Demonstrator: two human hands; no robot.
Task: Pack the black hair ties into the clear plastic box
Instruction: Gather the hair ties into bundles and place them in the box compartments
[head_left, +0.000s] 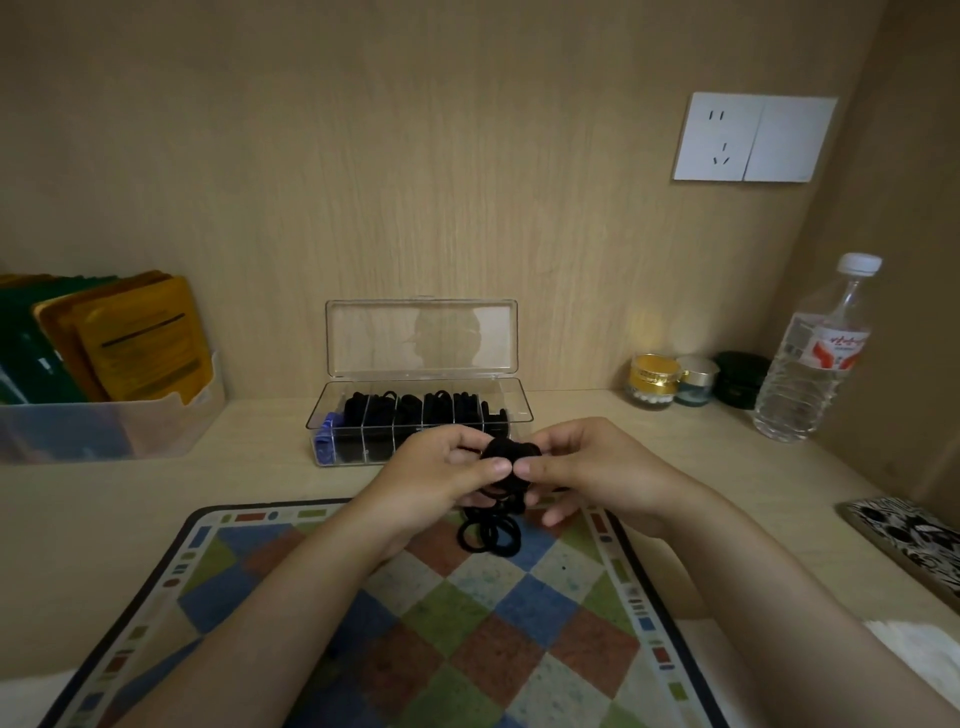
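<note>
**Black ties bunched between two hands in front of the open box**

Black hair ties (511, 453) sit in a tight bunch between the left hand (441, 467) and the right hand (587, 462), which meet just in front of the clear plastic box (332, 400). Both hands have their fingers curled round the bunch, and the two thumb tips nearly touch over it. Below the hands, a little nearer the person than the box, a few loose rings (488, 535) lie on the far edge of a checked mat (519, 623).

The box stands open against the wooden back wall, its lid (421, 338) tipped upright behind it. Its divided compartments already hold packed ties (415, 405); the leftmost one holds something blue (326, 436).

Well to the left of the box is a frosted bin (104, 431) of yellow and green packets. To the right of the box stand three small jars (652, 382), and beyond them a water bottle (810, 364) with a white cap. Above and right of the box, a white wall socket (753, 137) is set into the wood.
</note>
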